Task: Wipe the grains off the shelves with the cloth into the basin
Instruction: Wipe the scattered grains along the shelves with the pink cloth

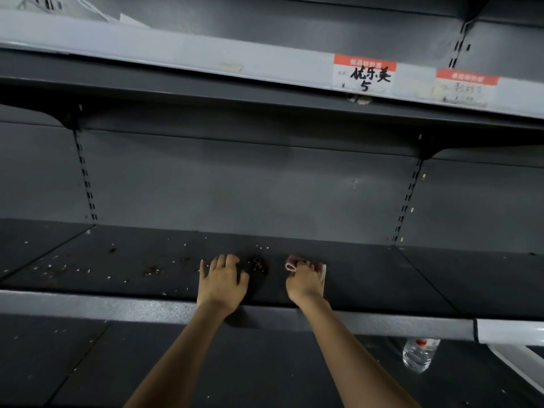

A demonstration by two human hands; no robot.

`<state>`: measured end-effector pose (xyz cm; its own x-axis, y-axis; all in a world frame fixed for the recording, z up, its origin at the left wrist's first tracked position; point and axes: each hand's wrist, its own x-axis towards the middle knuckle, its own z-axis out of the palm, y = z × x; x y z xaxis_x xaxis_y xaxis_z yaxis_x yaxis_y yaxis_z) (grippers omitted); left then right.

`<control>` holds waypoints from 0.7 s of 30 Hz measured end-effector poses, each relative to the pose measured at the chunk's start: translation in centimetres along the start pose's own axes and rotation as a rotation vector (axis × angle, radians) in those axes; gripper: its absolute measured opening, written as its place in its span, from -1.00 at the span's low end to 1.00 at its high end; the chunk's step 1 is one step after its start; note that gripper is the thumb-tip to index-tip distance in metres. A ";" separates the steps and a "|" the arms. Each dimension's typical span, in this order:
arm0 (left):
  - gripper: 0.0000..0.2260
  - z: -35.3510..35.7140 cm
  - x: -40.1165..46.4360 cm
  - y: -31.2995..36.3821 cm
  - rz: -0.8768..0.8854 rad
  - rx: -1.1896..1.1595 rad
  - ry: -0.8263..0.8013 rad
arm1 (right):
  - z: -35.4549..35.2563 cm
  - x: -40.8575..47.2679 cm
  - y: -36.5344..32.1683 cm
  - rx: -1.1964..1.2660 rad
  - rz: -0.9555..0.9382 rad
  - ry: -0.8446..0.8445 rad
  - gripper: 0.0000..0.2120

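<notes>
Nearest, two bare forearms reach up from the bottom edge, cut off below the elbows. Beneath them lies a lower shelf (pixel 73 363) with a few pale specks, and a clear plastic bottle (pixel 419 354) stands at its right, its top hidden behind the grey front lip of the shelf above.

On that middle shelf (pixel 368 278), the left hand (pixel 222 282) rests palm down, fingers (pixel 228 260) loosely spread with the tips bent onto the surface. Just right of it is a small dark heap of grains (pixel 258 265); more pale grains scatter leftward across the shelf. Right of the heap, the right hand (pixel 303 282) grips a folded pinkish cloth (pixel 293 263), fingers curled over it so most of the cloth is hidden. The basin is not visible.

Farther back stands the grey back panel with slotted uprights. Overhead, the upper shelf edge carries two price tags (pixel 365 73), the right one too blurred to read.
</notes>
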<state>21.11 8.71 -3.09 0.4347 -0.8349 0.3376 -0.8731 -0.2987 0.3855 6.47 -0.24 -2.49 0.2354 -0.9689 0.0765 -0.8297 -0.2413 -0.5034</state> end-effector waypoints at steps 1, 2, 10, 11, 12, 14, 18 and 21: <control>-0.68 0.0 0.1 -0.1 -0.003 -0.011 -0.002 | 0.2 -0.1 -0.4 -0.003 -0.005 -0.002 -0.60; -0.68 0.0 0.1 -0.2 -0.002 -0.021 -0.003 | 0.5 -0.1 -0.9 0.000 -0.009 -0.007 -0.60; -0.61 -0.2 0.1 -1.2 0.139 0.141 -0.073 | 2.7 -0.8 -5.3 0.029 0.023 -0.021 -0.50; -0.60 -0.3 0.1 -1.5 0.146 0.139 -0.079 | 2.9 -0.8 -5.8 0.038 0.027 -0.019 -0.50; -0.60 -0.5 0.2 -1.8 0.155 0.136 -0.083 | 3.1 -0.9 -6.2 0.046 0.026 -0.021 -0.51; -0.61 -0.9 0.3 -2.8 0.170 0.151 -0.085 | 3.4 -1.4 -7.2 0.061 0.012 -0.034 -0.54; -0.64 -1.7 0.9 -5.3 0.165 0.145 -0.083 | 3.7 -2.1 -8.4 0.065 0.008 -0.021 -0.58; -0.65 -2.2 1.3 -6.9 0.171 0.147 -0.087 | 4.0 -2.6 -9.4 0.072 0.015 -0.018 -0.59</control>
<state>28.18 10.71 -3.45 0.2624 -0.9139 0.3098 -0.9579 -0.2079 0.1980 15.70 4.75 -1.38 0.2332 -0.9710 0.0534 -0.7948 -0.2220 -0.5649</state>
